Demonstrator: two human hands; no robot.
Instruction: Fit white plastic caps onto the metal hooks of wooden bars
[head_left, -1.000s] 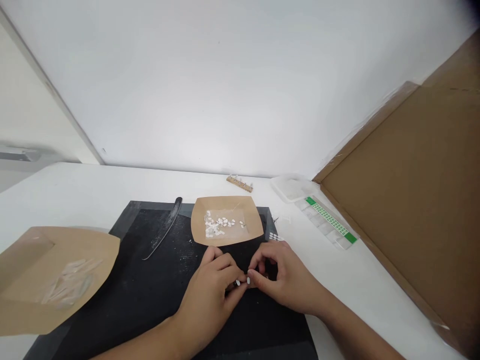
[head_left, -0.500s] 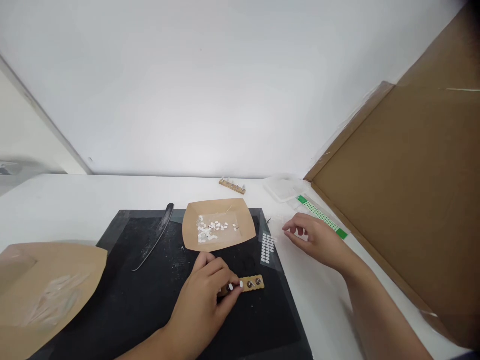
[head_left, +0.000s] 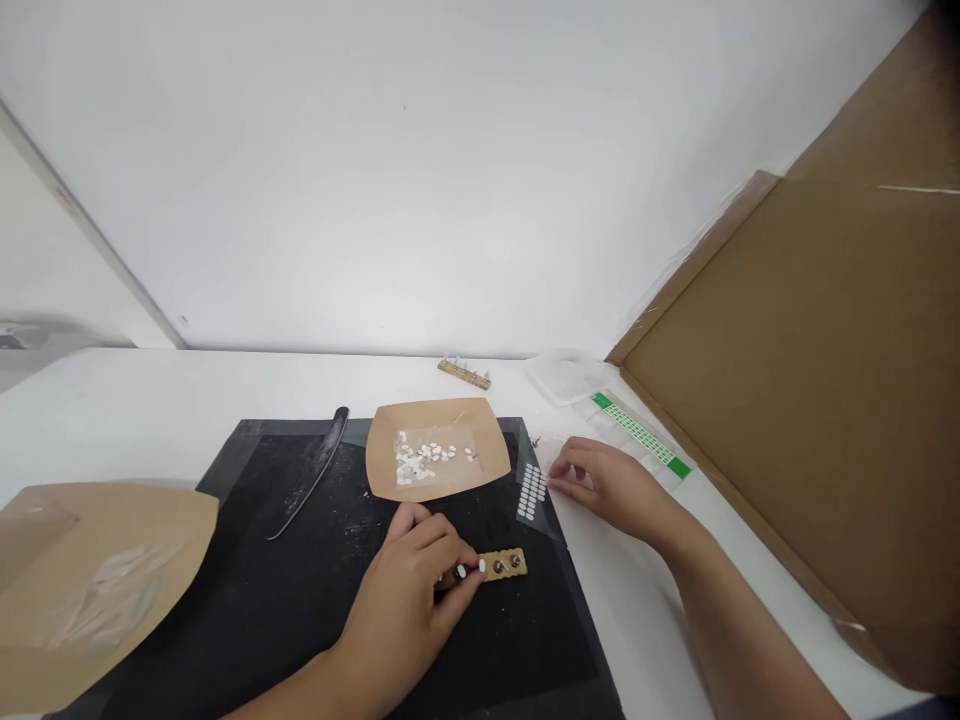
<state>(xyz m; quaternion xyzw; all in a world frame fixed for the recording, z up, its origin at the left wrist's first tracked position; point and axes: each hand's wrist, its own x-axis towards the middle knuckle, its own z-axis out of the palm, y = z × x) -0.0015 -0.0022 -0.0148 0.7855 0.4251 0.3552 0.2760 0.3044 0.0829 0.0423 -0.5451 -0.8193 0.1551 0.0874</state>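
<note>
Left hand pinching tan studded strip on black mat, strip's right end exposed, right hand apart at oval sheet's right edge, can't tell if gripping, tan tray beyond strip.

Scalloped tan strip on black mat, white oval stickers rowed at mat's edge

1. Right hand: gone from wooden strip; fingertips now at right edge of sticker sheet.
2. Strip's right end uncovered, metal posts showing.
3. Sheet, mostly hidden earlier, now in view.
</note>
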